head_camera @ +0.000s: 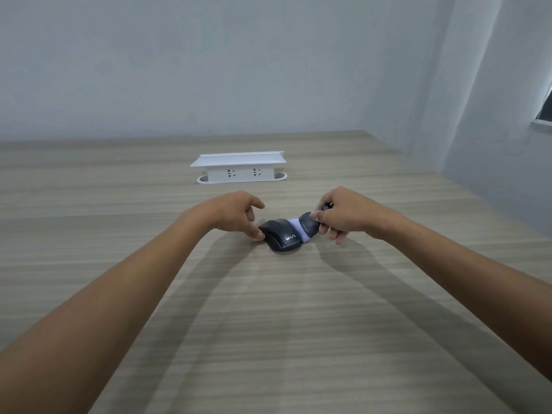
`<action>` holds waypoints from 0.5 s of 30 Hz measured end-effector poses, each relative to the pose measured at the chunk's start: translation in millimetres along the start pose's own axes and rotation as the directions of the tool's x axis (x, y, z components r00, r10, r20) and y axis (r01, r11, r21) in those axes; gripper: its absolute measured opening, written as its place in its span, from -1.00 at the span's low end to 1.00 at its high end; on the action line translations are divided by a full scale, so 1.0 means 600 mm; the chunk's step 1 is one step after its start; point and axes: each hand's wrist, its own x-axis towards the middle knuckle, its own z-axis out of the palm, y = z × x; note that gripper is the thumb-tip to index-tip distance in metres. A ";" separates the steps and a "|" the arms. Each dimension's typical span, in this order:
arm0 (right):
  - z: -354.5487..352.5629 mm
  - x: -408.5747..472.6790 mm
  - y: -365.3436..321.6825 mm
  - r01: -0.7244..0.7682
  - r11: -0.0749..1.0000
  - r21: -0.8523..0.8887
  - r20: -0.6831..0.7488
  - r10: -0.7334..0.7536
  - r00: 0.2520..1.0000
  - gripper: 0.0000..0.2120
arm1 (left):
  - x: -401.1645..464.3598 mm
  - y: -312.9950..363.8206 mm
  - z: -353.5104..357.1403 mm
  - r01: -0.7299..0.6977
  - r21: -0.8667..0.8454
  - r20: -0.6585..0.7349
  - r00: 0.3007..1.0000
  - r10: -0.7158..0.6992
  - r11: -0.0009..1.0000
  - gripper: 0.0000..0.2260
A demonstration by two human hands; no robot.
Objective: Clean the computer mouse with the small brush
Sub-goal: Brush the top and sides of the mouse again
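Observation:
A black computer mouse [280,238] with white lettering lies on the wooden table [268,324], a little beyond the middle. My left hand [236,213] touches its left side with thumb and fingertips, steadying it. My right hand [340,215] grips a small brush [307,227] with a dark handle and pale bristles. The bristles rest against the mouse's right rear edge. Most of the brush handle is hidden inside my fist.
A white power-socket box [240,168] with a flat lid stands on the table behind the hands. Grey walls close the back and right side. The table's right edge runs diagonally near my right forearm.

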 end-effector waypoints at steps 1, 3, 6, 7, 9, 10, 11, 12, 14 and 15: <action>0.000 -0.001 -0.001 -0.005 1.000 0.000 0.000 0.005 1.000 -0.83 | -0.002 0.001 0.001 0.028 -0.056 -0.002 1.000 -0.028 0.998 -0.33; 0.000 -0.002 -0.003 -0.013 1.000 0.007 -0.004 0.013 1.000 -0.83 | -0.010 0.006 0.002 0.072 -0.227 0.010 0.997 -0.071 0.971 -0.51; 0.003 -0.003 -0.008 -0.020 0.999 0.039 0.010 0.020 1.000 -0.82 | -0.018 0.018 0.004 0.103 -0.406 0.006 0.994 -0.110 0.908 -0.78; 0.004 -0.004 -0.010 -0.025 0.998 0.054 0.025 0.023 0.999 -0.82 | -0.016 0.020 0.005 0.107 -0.419 0.009 0.993 -0.114 0.902 -0.80; 0.005 -0.006 -0.015 -0.033 0.996 0.084 0.065 0.027 0.998 -0.83 | -0.011 0.025 0.008 0.115 -0.398 0.015 0.993 -0.118 0.910 -0.77; 0.006 -0.008 -0.018 -0.034 0.995 0.097 0.088 0.026 0.996 -0.84 | -0.009 0.027 0.008 0.117 -0.382 0.018 0.993 -0.119 0.917 -0.76; 0.006 -0.011 -0.021 -0.035 0.994 0.102 0.115 0.023 0.993 -0.84 | -0.009 0.028 0.008 0.117 -0.371 0.021 0.993 -0.118 0.921 -0.73; 0.006 -0.013 -0.023 -0.036 0.994 0.102 0.139 0.021 0.990 -0.84 | -0.008 0.028 0.007 0.115 -0.361 0.025 0.993 -0.114 0.926 -0.71; 0.002 -0.016 -0.024 -0.035 0.996 0.087 0.155 0.022 0.988 -0.84 | -0.010 0.027 0.006 0.100 -0.343 0.039 0.995 -0.092 0.934 -0.65; -0.001 -0.016 -0.023 -0.032 0.997 0.074 0.139 0.022 0.990 -0.84 | -0.012 0.027 0.007 0.091 -0.337 0.048 0.996 -0.080 0.937 -0.61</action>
